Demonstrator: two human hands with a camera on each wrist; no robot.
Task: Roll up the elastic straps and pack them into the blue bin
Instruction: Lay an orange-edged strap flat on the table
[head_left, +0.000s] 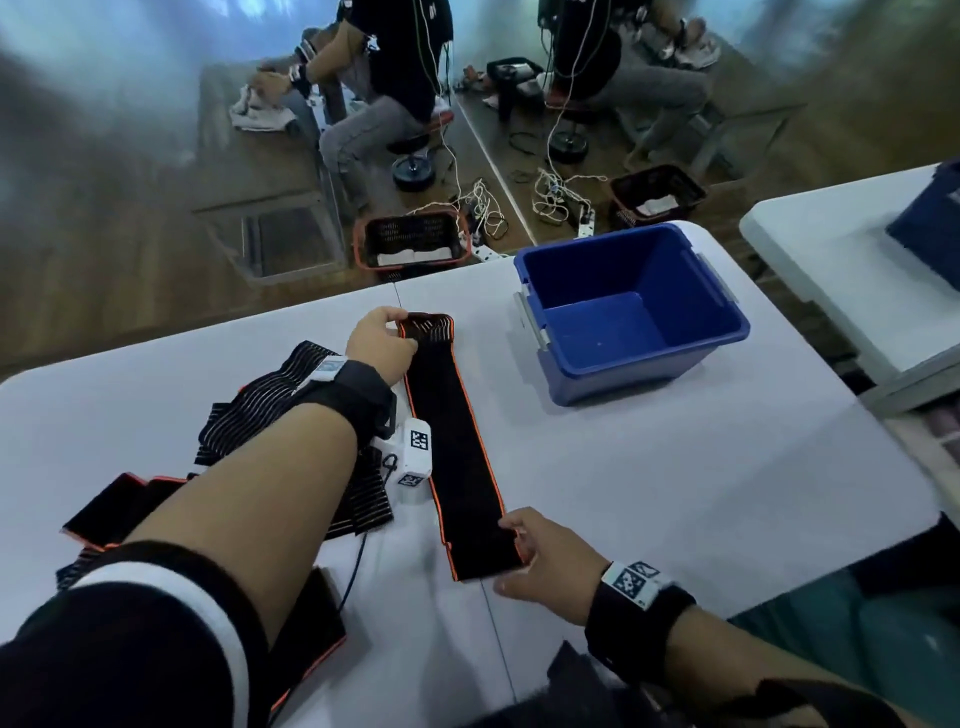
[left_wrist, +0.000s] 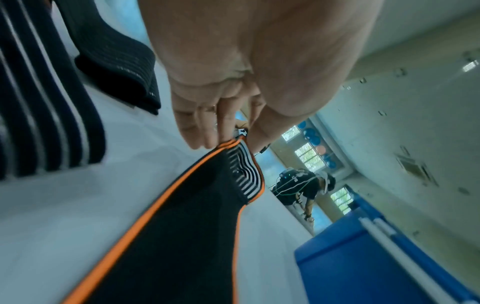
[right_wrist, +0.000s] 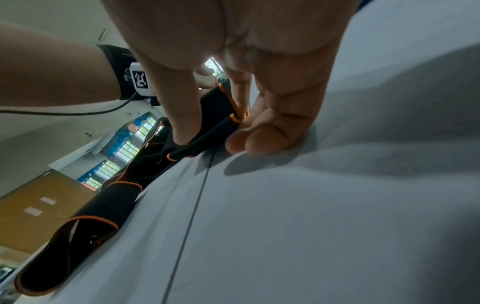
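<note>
Black orange-edged strap (head_left: 457, 447) is lying flat beside blue bin (head_left: 631, 312); left hand (head_left: 382, 340) is pinching its far end, right hand (head_left: 545, 561) its near end.

Looks like a data-collection room or lab, not a home. Evidence: white folding plastic counter (head_left: 675, 467) with a second white counter (head_left: 831, 244) alongside; wood-plank floor (head_left: 104, 249); another seated person wired with white cables (head_left: 395, 62) working on cloth at a separate station, on a rolling stool (head_left: 413, 156). White power strips and tangled cords (head_left: 483, 208) lie on the floor beside black mesh baskets with orange rims (head_left: 410, 241). Square fiducial marker tags on wrist-worn cameras (head_left: 420, 441).
</note>
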